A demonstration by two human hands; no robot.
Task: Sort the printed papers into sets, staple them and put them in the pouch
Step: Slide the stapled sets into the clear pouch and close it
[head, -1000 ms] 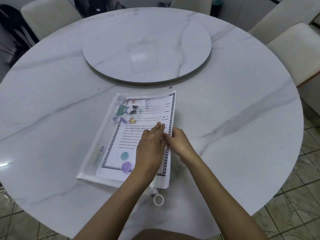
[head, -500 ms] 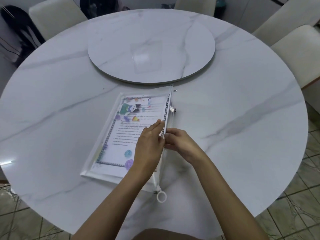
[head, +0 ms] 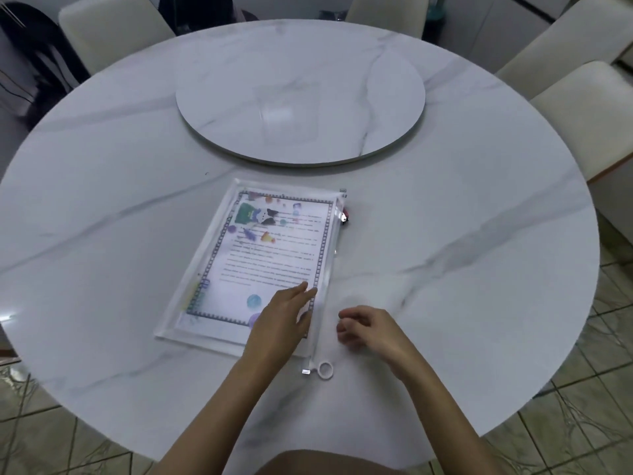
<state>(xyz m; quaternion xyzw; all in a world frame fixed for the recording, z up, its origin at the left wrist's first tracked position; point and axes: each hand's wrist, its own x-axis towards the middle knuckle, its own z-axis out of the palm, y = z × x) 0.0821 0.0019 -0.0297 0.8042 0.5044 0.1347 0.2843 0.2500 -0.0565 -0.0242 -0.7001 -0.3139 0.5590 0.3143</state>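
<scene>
A round white marble surface [head: 479, 234] with grey veins fills the view. A raised round turntable [head: 301, 97] of the same marble sits on its far half. Cream padded chairs stand around it: one at far left [head: 113, 32], two at right [head: 589, 114] [head: 561, 39]. Below lies a tiled floor [head: 609, 337] — pale, with crack-like lines.

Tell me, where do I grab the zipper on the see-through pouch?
Pinch the white ring pull at the near right corner of the pouch, coming from the right. It lies flat, poking past the edge, clear of the left hand resting on the pouch.
</scene>
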